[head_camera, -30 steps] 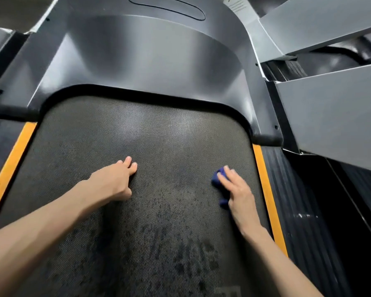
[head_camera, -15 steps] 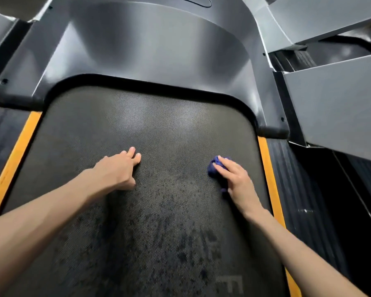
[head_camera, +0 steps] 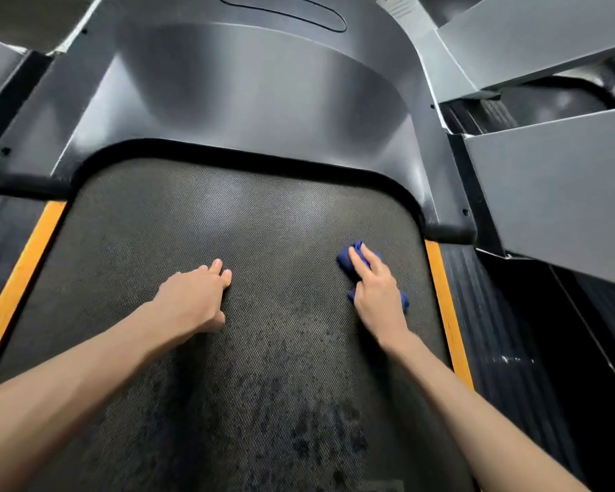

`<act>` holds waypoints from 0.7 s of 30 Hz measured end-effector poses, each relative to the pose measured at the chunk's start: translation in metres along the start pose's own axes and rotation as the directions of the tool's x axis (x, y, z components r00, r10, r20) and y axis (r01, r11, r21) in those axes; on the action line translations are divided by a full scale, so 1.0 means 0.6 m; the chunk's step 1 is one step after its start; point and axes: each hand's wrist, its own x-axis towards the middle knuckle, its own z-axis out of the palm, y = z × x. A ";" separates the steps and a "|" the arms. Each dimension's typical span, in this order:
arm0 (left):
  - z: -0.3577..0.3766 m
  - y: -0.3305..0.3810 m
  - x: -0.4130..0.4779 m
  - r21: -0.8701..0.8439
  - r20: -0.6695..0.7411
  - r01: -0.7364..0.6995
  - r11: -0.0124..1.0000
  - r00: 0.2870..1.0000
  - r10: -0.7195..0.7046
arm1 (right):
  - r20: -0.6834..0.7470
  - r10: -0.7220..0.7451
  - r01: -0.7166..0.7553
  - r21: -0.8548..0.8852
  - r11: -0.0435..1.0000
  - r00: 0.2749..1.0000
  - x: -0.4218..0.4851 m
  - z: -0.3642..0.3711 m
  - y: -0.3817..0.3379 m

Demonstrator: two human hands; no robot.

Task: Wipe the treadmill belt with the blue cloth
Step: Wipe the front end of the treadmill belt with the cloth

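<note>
Head view: I note my right hand (head_camera: pixel 375 292) pressing the bunched blue cloth (head_camera: pixel 348 259) flat onto the treadmill belt (head_camera: pixel 263 214) to scrub, left hand (head_camera: pixel 196 300) open, empty, bracing

You're in a gym or fitness room. Evidence: you look straight down on a treadmill, its dark textured belt (head_camera: pixel 263 243) running under a moulded grey motor hood (head_camera: pixel 256 94). Orange strips (head_camera: pixel 444 303) edge the belt on both sides, with ribbed black side rails (head_camera: pixel 494 314) outside them. At right, grey panels (head_camera: pixel 554 193) that appear to belong to a second machine stand just beside; what it is cannot be told. Lighting looks indoor, with soft glare on the hood.
</note>
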 end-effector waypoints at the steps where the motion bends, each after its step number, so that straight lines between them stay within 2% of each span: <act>1: -0.002 -0.002 0.000 -0.004 0.007 -0.003 1.000 1.000 0.003 | 0.016 -0.060 0.059 0.016 0.998 0.998 -0.033 0.001 -0.003; 3: -0.004 -0.004 -0.001 -0.016 0.010 -0.013 1.000 1.000 0.013 | 0.083 -0.193 0.193 0.009 0.981 0.978 -0.061 -0.006 0.005; 5: -0.002 -0.004 -0.004 -0.012 -0.006 -0.015 1.000 1.000 0.015 | 0.111 -0.242 0.245 -0.015 0.969 0.964 -0.029 -0.016 0.031; 7: 0.000 -0.002 -0.006 0.006 -0.024 -0.016 1.000 1.000 0.016 | 0.065 -0.142 0.143 -0.011 0.990 0.988 0.038 -0.014 0.060; 9: 0.001 0.001 -0.006 0.019 -0.035 -0.014 1.000 0.999 0.014 | 0.016 0.024 -0.025 0.038 0.999 1.000 0.108 -0.013 0.061; 11: 0.000 0.005 -0.004 0.016 -0.042 -0.004 1.000 0.999 0.005 | -0.049 0.215 -0.214 0.032 0.976 0.975 0.159 -0.006 0.028; 13: -0.001 0.005 -0.004 0.001 -0.044 0.006 1.000 0.999 -0.005 | -0.100 0.259 -0.254 0.062 0.965 0.961 0.179 0.014 -0.035; 15: -0.004 0.005 -0.003 -0.004 -0.050 0.001 1.000 0.999 -0.001 | -0.007 0.122 -0.121 0.080 0.989 0.992 0.166 0.051 -0.102; 17: -0.003 0.002 -0.003 -0.008 -0.060 -0.002 1.000 0.998 0.002 | 0.098 -0.124 0.110 0.135 0.985 0.987 0.137 0.082 -0.151; 19: -0.001 0.000 -0.004 -0.008 -0.066 -0.008 1.000 0.998 0.007 | 0.149 -0.407 0.385 0.155 0.910 0.901 0.112 0.088 -0.160; 21: 0.000 -0.002 -0.003 -0.019 -0.062 -0.018 1.000 0.998 0.016 | 0.197 -0.566 0.570 0.044 0.821 0.800 0.113 0.071 -0.129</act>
